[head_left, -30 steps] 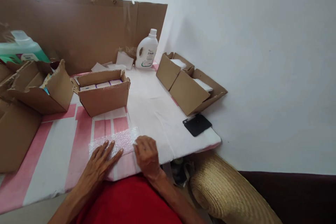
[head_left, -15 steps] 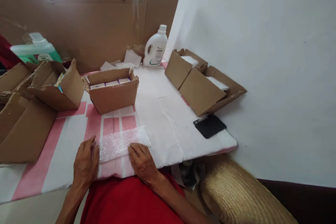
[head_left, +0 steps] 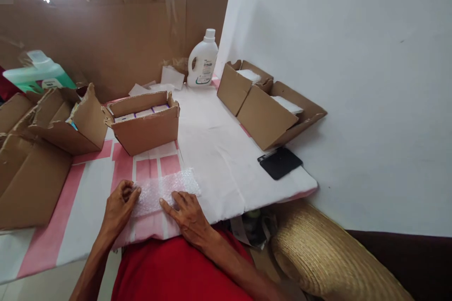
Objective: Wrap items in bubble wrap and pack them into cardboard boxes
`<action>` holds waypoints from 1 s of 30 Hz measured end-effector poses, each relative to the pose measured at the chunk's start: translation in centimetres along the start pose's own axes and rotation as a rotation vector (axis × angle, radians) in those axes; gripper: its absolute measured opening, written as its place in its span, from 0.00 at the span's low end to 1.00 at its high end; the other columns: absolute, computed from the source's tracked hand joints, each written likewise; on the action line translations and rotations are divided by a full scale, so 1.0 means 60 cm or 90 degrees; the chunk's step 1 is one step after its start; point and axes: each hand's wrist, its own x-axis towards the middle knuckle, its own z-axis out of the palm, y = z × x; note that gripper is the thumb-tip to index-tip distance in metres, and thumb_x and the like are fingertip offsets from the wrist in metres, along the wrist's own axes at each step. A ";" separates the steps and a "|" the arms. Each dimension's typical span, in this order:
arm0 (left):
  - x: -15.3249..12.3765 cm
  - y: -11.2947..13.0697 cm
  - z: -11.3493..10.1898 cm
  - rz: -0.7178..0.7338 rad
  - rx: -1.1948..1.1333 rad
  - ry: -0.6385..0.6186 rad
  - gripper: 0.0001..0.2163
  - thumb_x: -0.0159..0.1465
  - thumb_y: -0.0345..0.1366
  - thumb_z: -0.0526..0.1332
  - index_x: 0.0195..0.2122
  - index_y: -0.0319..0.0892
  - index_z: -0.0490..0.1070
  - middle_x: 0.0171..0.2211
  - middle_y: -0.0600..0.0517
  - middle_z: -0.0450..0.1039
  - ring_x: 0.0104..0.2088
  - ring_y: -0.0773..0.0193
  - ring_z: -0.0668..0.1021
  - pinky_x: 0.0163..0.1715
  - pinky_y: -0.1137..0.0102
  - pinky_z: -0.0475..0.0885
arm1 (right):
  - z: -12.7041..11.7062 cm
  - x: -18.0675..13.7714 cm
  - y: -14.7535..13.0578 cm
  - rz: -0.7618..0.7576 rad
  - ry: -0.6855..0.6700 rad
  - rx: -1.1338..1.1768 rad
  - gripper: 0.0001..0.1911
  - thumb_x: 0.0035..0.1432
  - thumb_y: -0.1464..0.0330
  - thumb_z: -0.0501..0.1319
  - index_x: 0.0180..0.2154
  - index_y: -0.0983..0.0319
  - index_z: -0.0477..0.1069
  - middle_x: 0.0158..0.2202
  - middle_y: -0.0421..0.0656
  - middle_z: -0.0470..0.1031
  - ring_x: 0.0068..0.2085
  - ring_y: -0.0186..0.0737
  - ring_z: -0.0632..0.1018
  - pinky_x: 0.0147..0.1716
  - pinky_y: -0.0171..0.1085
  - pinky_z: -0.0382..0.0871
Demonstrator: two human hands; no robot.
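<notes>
A flat piece of clear bubble wrap (head_left: 151,196) lies on the pink and white table cover near the front edge. My left hand (head_left: 122,202) pinches its left end between thumb and fingers. My right hand (head_left: 187,214) rests on the lower middle of the sheet, fingers stretched out and thumb pointing left. Just beyond the wrap stands a cardboard box (head_left: 150,128) holding several small white boxes (head_left: 143,113) with purple edges.
Cardboard boxes (head_left: 38,193) crowd the left side, with a green liquid bottle (head_left: 40,73) behind them. A white jug (head_left: 204,61) stands by the cardboard panel (head_left: 123,33). At right are two open boxes (head_left: 268,117) with white contents and a black flat object (head_left: 280,163). A woven straw item (head_left: 325,254) sits below.
My left hand has gone from lying beside the bubble wrap to pinching its left end. My right thumb has spread out over the sheet. The view has shifted slightly.
</notes>
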 end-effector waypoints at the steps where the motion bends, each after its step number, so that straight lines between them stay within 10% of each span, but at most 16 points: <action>1: 0.000 -0.001 0.002 -0.018 -0.018 0.006 0.22 0.56 0.57 0.62 0.40 0.44 0.69 0.29 0.52 0.77 0.31 0.58 0.81 0.31 0.68 0.74 | 0.000 0.000 -0.001 0.005 -0.004 -0.005 0.27 0.64 0.74 0.59 0.63 0.59 0.64 0.55 0.53 0.72 0.50 0.52 0.71 0.45 0.47 0.67; 17: -0.003 0.015 0.013 -0.073 -0.033 0.074 0.22 0.53 0.61 0.64 0.26 0.44 0.73 0.22 0.54 0.73 0.26 0.61 0.75 0.26 0.70 0.67 | 0.024 -0.011 -0.011 0.044 0.110 -0.038 0.22 0.64 0.78 0.53 0.58 0.67 0.68 0.54 0.54 0.75 0.54 0.52 0.72 0.51 0.46 0.65; 24: -0.044 0.008 -0.001 -0.234 -0.256 -0.108 0.25 0.46 0.59 0.71 0.29 0.43 0.69 0.19 0.58 0.66 0.19 0.66 0.71 0.19 0.73 0.63 | 0.028 -0.011 -0.005 0.038 0.073 -0.034 0.24 0.64 0.74 0.58 0.61 0.62 0.66 0.55 0.53 0.73 0.54 0.51 0.71 0.50 0.46 0.64; 30: -0.063 0.039 0.024 -0.169 -0.309 -0.036 0.25 0.46 0.56 0.72 0.33 0.44 0.67 0.18 0.61 0.65 0.19 0.69 0.68 0.18 0.74 0.64 | 0.005 0.000 -0.008 0.033 -0.002 -0.024 0.27 0.66 0.71 0.60 0.64 0.55 0.62 0.53 0.52 0.73 0.50 0.51 0.71 0.47 0.47 0.64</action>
